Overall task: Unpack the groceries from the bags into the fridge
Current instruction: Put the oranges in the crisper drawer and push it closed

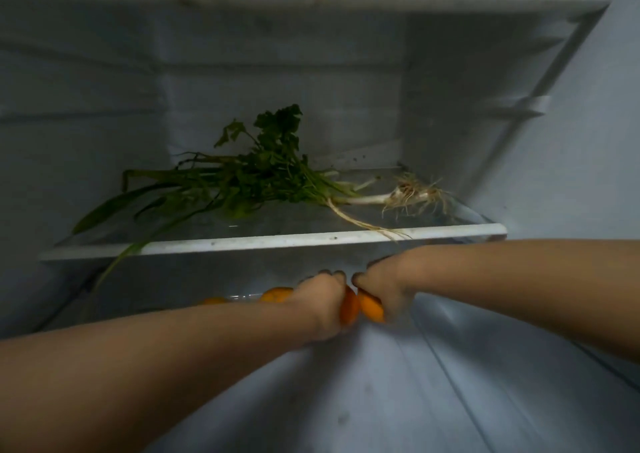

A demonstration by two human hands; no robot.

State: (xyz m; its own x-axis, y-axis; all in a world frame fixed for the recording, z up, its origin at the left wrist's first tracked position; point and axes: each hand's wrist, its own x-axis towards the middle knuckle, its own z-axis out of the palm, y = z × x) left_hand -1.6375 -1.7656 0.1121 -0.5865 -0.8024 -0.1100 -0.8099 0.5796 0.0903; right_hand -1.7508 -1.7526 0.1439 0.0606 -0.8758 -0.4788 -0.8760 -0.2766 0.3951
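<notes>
Both my arms reach into the open fridge, under a glass shelf (pixel 277 241). My left hand (pixel 323 300) is closed around an orange fruit (pixel 349 308), of which only a slice of peel shows. My right hand (pixel 384 286) grips a second orange fruit (pixel 371 308) right beside it, and the two hands touch. Further back on the lower level lie two more oranges, one (pixel 275 294) just left of my left hand and another (pixel 214 300) beyond it, both partly hidden by my arm.
A bunch of leafy herbs and spring onions (pixel 256 178) lies across the glass shelf, its roots (pixel 415 194) to the right and a long leaf hanging over the front edge at the left. An upper shelf (pixel 311 0) spans the top. White fridge walls close in on both sides.
</notes>
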